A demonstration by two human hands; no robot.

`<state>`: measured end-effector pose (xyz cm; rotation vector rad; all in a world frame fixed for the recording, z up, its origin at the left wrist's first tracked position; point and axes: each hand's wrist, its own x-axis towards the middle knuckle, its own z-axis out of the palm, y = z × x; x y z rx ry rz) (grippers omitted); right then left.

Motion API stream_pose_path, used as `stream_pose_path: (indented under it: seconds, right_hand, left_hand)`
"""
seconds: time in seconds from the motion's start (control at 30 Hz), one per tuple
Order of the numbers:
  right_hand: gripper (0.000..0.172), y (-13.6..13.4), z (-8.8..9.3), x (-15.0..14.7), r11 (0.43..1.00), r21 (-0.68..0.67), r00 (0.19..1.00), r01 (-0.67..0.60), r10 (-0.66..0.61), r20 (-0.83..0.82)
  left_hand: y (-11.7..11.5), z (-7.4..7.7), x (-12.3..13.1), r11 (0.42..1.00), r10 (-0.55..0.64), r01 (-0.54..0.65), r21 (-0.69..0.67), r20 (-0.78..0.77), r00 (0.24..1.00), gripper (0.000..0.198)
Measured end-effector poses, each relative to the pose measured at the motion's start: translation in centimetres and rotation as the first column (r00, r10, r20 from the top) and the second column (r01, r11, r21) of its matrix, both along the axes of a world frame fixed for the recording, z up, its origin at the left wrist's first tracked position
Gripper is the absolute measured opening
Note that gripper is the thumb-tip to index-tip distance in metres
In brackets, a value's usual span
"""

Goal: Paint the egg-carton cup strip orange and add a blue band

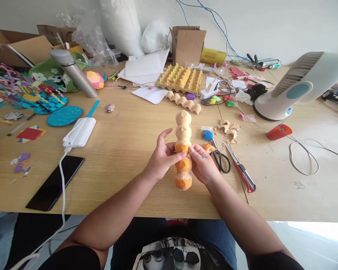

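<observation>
A cut strip of egg carton (183,131) stands out in front of me, its bumps in a row. The bumps nearest me are coated in orange clay, while the far ones are bare and pale. My left hand (165,155) grips it from the left, thumb over an orange bump. From the right, my right hand (201,159) pinches the same strip with thumb and fingers. Just beyond my right hand lie an orange clay packet (208,148), black scissors (222,159) and a blue clay packet (207,134). A red utility knife (243,170) rests farther right.
Carton scraps (229,129) and another carton strip (183,102) lie beyond. A yellow egg tray (181,78) is at the back. To the right stand a white fan (291,90) and a red cup (278,132). A phone (55,183) and a cabled power bank (80,132) lie left.
</observation>
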<state>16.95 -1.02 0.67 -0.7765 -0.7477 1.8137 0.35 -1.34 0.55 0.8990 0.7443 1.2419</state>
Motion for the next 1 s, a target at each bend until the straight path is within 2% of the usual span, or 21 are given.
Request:
stream_pose_path:
  seconds: [0.23,0.5,0.8,1.0]
  right_hand:
    - [0.041,0.0,0.2,0.2,0.999,-0.005,0.998,-0.034,0.034,-0.044]
    - [0.043,0.0,-0.2,0.2,0.997,-0.062,0.997,-0.041,0.036,-0.067]
    - [0.043,-0.1,0.0,0.3,0.999,-0.038,0.999,-0.037,0.036,-0.024]
    - [0.042,-0.1,0.2,0.2,0.998,-0.045,0.997,-0.045,0.042,-0.06]
  left_hand:
    - [0.2,0.0,-0.6,1.0,-0.002,0.004,0.028,-0.081,0.997,0.102]
    - [0.2,0.6,-1.0,0.999,-0.036,0.039,0.023,-0.122,0.992,0.1]
    - [0.4,0.2,-1.1,0.998,-0.057,0.059,0.026,-0.056,0.997,0.094]
    - [0.3,0.7,-0.7,0.997,-0.06,0.062,-0.04,0.038,0.997,0.11]
